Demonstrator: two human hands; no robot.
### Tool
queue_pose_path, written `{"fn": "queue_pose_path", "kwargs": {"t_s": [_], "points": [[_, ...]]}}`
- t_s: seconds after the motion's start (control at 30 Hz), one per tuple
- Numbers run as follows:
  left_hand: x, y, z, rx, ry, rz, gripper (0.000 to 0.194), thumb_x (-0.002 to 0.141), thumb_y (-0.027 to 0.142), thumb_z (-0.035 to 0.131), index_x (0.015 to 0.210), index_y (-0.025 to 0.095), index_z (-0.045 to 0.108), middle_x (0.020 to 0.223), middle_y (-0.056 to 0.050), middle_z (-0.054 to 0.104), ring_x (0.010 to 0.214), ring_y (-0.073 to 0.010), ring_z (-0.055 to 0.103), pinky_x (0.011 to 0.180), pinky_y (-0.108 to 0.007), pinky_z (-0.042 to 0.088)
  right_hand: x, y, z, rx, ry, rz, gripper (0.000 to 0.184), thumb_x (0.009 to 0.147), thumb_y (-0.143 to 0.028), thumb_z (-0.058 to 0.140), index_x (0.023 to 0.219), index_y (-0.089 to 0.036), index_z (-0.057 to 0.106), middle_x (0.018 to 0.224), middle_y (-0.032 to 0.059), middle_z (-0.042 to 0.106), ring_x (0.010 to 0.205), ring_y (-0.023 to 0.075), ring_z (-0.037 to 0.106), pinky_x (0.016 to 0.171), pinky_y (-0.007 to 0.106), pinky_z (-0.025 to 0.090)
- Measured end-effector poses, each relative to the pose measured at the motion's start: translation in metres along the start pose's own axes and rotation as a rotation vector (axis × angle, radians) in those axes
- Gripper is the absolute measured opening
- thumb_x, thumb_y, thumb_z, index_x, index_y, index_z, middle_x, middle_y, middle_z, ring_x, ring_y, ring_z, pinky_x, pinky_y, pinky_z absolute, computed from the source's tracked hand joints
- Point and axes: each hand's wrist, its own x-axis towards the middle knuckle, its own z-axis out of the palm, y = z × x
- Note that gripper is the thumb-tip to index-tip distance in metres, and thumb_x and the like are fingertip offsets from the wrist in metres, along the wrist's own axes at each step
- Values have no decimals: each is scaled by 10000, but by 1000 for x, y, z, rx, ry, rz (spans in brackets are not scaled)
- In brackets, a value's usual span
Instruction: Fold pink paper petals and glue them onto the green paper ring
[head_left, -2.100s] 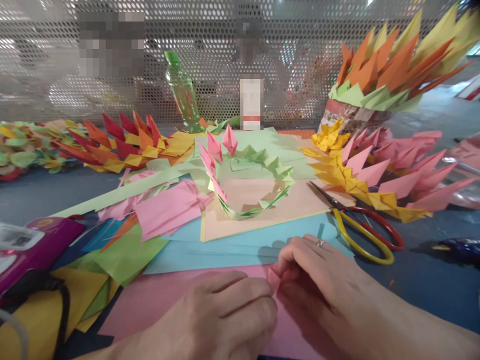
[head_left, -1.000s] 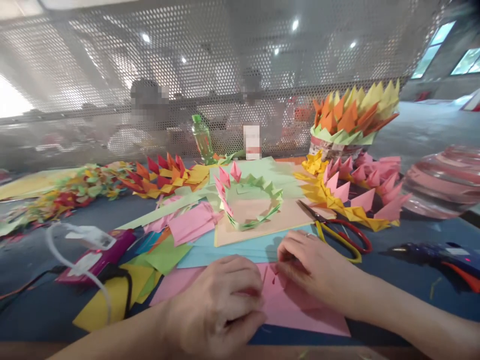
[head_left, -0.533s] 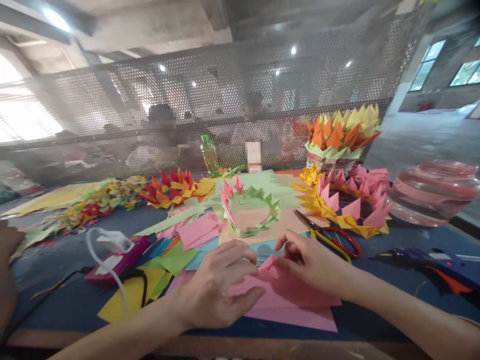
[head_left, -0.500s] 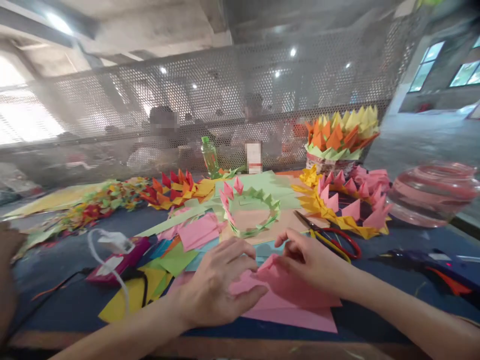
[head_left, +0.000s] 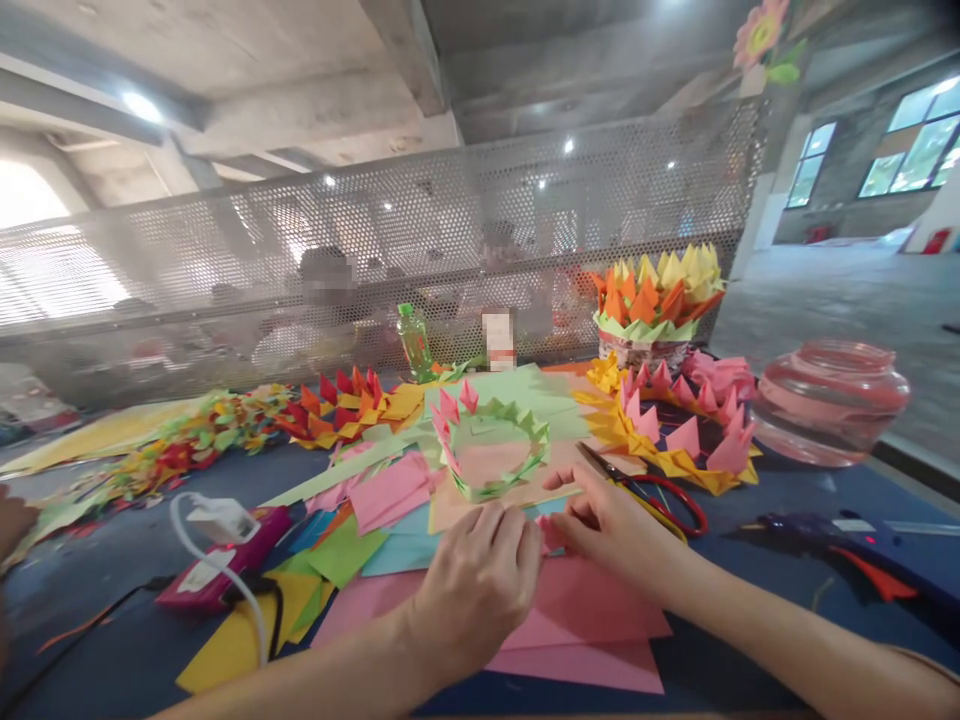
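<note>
Between my two hands is a small folded piece of pink paper (head_left: 553,538), mostly covered by fingers. My left hand (head_left: 480,585) is closed, its curled fingertips at the paper's left edge. My right hand (head_left: 604,515) pinches the same piece from the right, thumb below and index finger bent above. Flat pink sheets (head_left: 592,620) lie on the table under both hands. Just beyond stands a ring of folded green paper (head_left: 536,435) with pink points (head_left: 448,405) on its left side.
Scissors (head_left: 694,515) with red and yellow handles lie right of my right hand. Farther right are a glue gun (head_left: 847,530) and a glass bowl (head_left: 829,400). A magenta power strip (head_left: 202,580) with a white cable sits left. A green bottle (head_left: 414,340) stands behind.
My left hand has closed from a loosely spread pose and turned in against the pink paper. The paper piece is now smaller between my fingers. The camera view has tilted slightly upward.
</note>
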Motion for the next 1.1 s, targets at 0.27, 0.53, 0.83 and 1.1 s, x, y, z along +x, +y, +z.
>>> {"fn": "queue_pose_path", "kwargs": {"t_s": [0.27,0.53,0.83,1.1], "points": [[19,-37,4,-654,-155,-439,427,950,394,607,602,149,585,616,-20,560,592,-155,573,565,-258,483,0,-6,-6,54,81,-21,426,1043,-575,287,1024,-207,500,746,-5,590,664,156,526,597,271,395],[22,-40,9,-1332,-246,-816,594,805,686,621,719,101,684,710,-88,671,650,-163,628,692,-304,561,1,-7,1,-13,-71,-46,417,988,-507,436,720,-197,511,673,-31,443,654,142,412,602,270,306],[12,-37,11,-1500,-173,-895,492,744,602,737,699,113,754,745,-71,671,701,-156,592,677,-260,498,1,-8,6,-34,-135,10,365,932,-463,483,696,-186,508,657,-41,401,635,127,351,581,258,275],[10,-34,12,-1500,-153,-842,539,820,626,639,726,107,751,714,-75,681,672,-161,596,658,-262,469,-2,-2,8,-73,-116,28,325,919,-407,532,685,-181,513,633,-52,415,612,113,373,557,239,282]]}}
